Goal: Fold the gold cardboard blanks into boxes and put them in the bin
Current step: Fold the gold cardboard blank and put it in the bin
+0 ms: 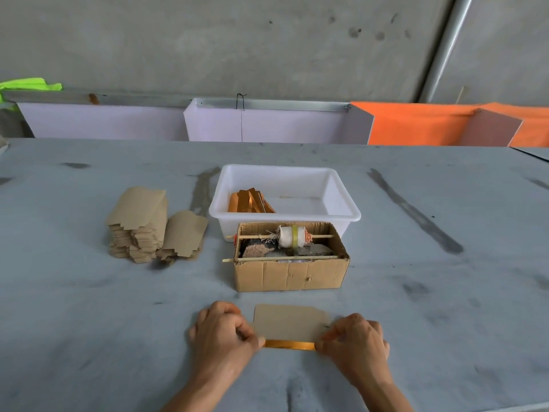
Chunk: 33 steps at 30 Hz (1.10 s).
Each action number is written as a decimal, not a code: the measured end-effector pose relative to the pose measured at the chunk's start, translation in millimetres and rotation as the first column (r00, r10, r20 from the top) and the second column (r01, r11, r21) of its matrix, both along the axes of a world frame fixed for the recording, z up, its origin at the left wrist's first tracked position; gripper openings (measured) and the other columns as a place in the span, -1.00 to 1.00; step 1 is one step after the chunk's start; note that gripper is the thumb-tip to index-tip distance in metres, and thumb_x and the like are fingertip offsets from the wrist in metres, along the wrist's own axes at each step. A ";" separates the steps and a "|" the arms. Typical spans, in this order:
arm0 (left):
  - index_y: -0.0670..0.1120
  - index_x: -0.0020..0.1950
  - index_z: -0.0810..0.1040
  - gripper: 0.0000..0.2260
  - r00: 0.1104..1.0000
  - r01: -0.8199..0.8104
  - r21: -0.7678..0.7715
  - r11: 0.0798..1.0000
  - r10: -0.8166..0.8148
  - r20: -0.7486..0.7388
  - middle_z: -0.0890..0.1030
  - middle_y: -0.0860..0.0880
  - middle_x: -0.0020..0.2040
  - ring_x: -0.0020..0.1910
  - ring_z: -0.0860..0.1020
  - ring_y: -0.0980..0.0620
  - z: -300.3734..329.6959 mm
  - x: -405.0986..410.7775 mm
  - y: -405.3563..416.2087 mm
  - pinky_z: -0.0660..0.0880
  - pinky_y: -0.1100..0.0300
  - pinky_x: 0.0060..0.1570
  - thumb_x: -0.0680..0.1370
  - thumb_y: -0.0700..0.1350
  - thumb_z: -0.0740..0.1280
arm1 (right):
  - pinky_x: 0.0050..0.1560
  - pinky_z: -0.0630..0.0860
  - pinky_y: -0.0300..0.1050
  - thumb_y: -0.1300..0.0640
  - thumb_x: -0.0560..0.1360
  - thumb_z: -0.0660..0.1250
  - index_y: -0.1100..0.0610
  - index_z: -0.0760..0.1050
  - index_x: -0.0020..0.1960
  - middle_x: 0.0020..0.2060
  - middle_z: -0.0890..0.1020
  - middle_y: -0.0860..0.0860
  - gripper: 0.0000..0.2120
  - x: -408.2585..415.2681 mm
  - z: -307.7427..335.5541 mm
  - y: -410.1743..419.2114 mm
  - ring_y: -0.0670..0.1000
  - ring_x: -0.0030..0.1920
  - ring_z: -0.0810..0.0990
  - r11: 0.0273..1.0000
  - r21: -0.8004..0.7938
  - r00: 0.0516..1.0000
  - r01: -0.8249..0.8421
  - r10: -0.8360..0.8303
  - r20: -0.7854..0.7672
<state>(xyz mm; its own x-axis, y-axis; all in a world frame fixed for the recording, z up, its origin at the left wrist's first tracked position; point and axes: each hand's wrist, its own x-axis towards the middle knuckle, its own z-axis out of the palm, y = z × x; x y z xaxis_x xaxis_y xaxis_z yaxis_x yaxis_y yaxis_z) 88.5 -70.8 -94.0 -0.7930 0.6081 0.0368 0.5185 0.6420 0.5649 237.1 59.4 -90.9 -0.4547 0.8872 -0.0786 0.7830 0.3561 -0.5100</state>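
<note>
A cardboard blank (289, 322) lies brown side up on the table in front of me, its near edge folded up so a gold strip shows. My left hand (222, 331) pinches the blank's left end and my right hand (356, 337) pinches its right end, both with curled fingers. A stack of flat brown blanks (139, 227) stands at the left, with a smaller pile (185, 236) leaning beside it. The white plastic bin (341, 214) sits beyond the middle and holds several folded gold pieces (251, 200) in its left part.
An open corrugated carton (289, 275) stands between the bin and my hands, with a spool of string on a stick across its top. The grey table cover (445, 292) stretches wide to both sides. White and orange panels line the far edge.
</note>
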 end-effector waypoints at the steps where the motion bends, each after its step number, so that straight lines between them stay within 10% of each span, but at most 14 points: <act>1: 0.14 -0.42 0.46 -0.75 1.000 0.003 0.009 1.000 -0.003 -0.010 0.36 0.24 -0.04 0.14 0.29 0.18 0.1 1.3 -0.2 0.12 0.23 0.03 0.31 0.13 0.50 | -0.01 0.15 -0.15 0.00 0.42 0.38 -0.10 0.61 -0.15 -0.11 0.45 -0.19 -0.96 -0.4 0.7 -0.1 -0.05 0.18 0.30 1.000 -0.002 1.000 -0.001 0.001 0.004; 7: 0.16 -0.39 0.47 -0.74 0.962 0.167 0.031 0.985 -0.156 -0.223 0.43 0.23 -0.14 0.05 0.36 0.20 8.3 10.9 -0.5 0.16 0.19 -0.01 0.23 0.01 0.56 | -0.01 0.16 -0.15 -0.03 0.40 0.37 -0.22 0.41 -0.37 -0.15 0.45 -0.20 -0.77 1.3 4.6 -8.1 -0.05 0.16 0.32 1.000 -0.005 0.994 0.028 -0.029 -0.104; 13: -0.05 -0.51 0.56 -0.80 0.614 0.498 0.049 0.866 -0.311 -0.725 0.47 0.02 -0.46 -0.26 0.27 0.04 -4.3 19.4 0.2 0.22 0.16 -0.22 0.27 -0.22 0.21 | 0.00 0.18 -0.15 -0.02 0.38 0.45 -0.24 0.58 -0.24 -0.11 0.46 -0.21 -0.90 4.1 5.5 -23.2 -0.02 0.20 0.36 0.987 0.160 0.993 -0.013 0.032 -0.114; 17: -0.09 -0.56 0.44 -0.80 0.582 0.491 0.051 0.870 -0.284 -0.762 0.41 -0.02 -0.49 -0.32 0.22 0.02 -6.1 25.0 1.4 0.20 0.17 -0.32 0.24 -0.26 0.13 | -0.35 0.44 -0.14 0.16 0.13 0.26 0.03 0.55 -0.53 -0.42 0.57 -0.05 -0.87 -8.9 2.6 -41.4 0.08 -0.24 0.51 0.784 0.606 0.944 -0.136 0.288 -0.160; 26: -0.07 -0.46 0.55 -0.72 0.683 0.490 0.001 0.872 -0.382 -0.622 0.49 0.04 -0.38 -0.28 0.39 0.11 -9.6 17.5 -10.6 0.40 0.20 -0.45 0.02 -0.33 0.58 | -0.46 0.51 -0.27 0.20 0.16 0.14 0.04 0.65 -0.45 -0.41 0.66 -0.09 -0.70 0.6 -11.3 -39.1 -0.10 -0.51 0.58 0.636 0.741 0.887 -0.215 0.445 -0.124; 33: -0.03 -0.47 0.59 -0.71 0.779 0.492 -0.010 0.871 -0.445 -0.441 0.52 0.09 -0.41 -0.40 0.55 0.11 0.8 12.5 -17.8 0.43 0.29 -0.52 -0.04 -0.32 0.56 | -0.42 0.54 -0.12 0.44 0.14 0.50 0.13 0.68 -0.23 -0.32 0.68 0.00 -0.71 -5.9 13.4 -16.1 0.12 -0.33 0.64 0.891 0.428 0.950 -0.151 0.250 -0.187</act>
